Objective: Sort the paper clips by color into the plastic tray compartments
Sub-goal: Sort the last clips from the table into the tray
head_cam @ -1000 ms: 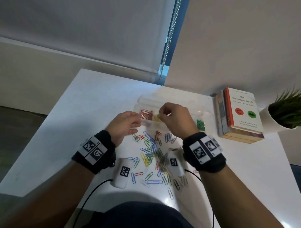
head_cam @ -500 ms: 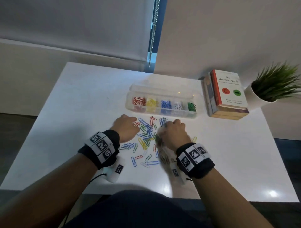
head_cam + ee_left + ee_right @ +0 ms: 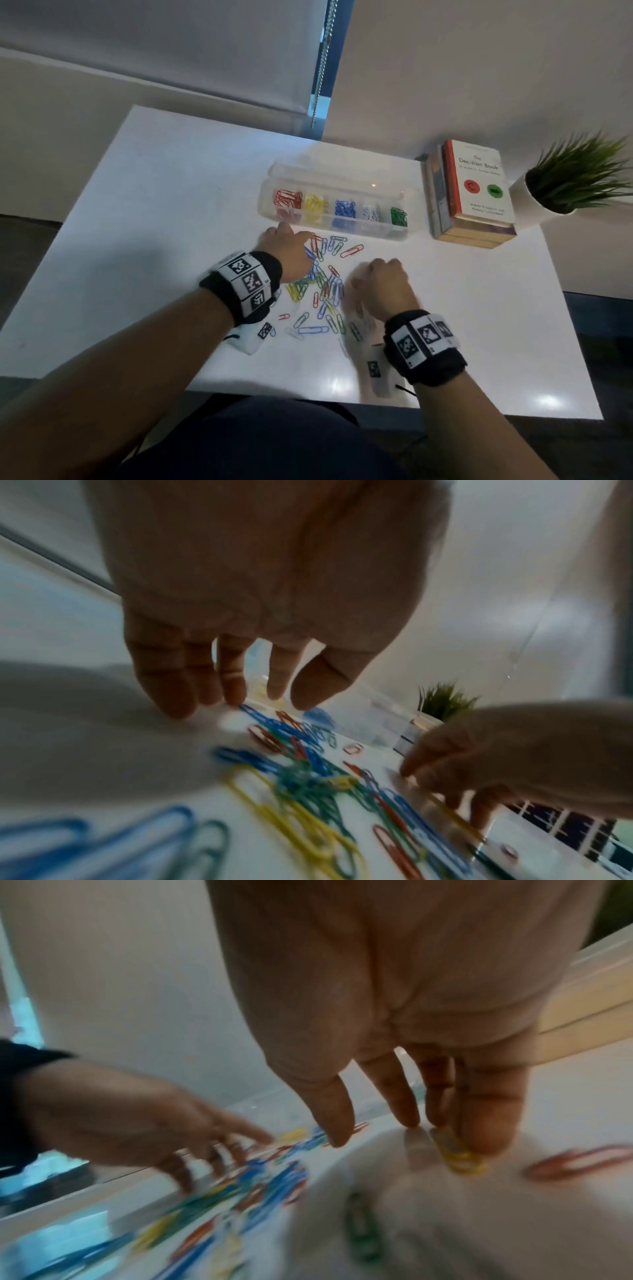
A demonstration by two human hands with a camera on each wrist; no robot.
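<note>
A clear plastic tray [image 3: 413,209] holds red, yellow, blue, white and green clips in separate compartments. In front of it lies a loose pile of mixed paper clips [image 3: 320,286]. My left hand [image 3: 286,245] is at the pile's far left, just before the tray; its fingers [image 3: 236,693] point down and touch the table beside blue clips, holding nothing. My right hand [image 3: 378,282] is at the pile's right edge, fingers [image 3: 407,1112] extended down. One fingertip presses a yellow clip [image 3: 460,1158]. A red clip [image 3: 578,1161] lies to its right, a green clip [image 3: 359,1229] nearer.
A stack of books [image 3: 474,192] stands right of the tray, with a potted plant [image 3: 575,174] beyond it. A lone red clip [image 3: 352,250] lies between the pile and the tray. The white table [image 3: 164,219] ends close to my body.
Both hands came down from the tray to the pile. Since then the left hand has slid forward toward the tray and the right hand has shifted to the pile's right edge.
</note>
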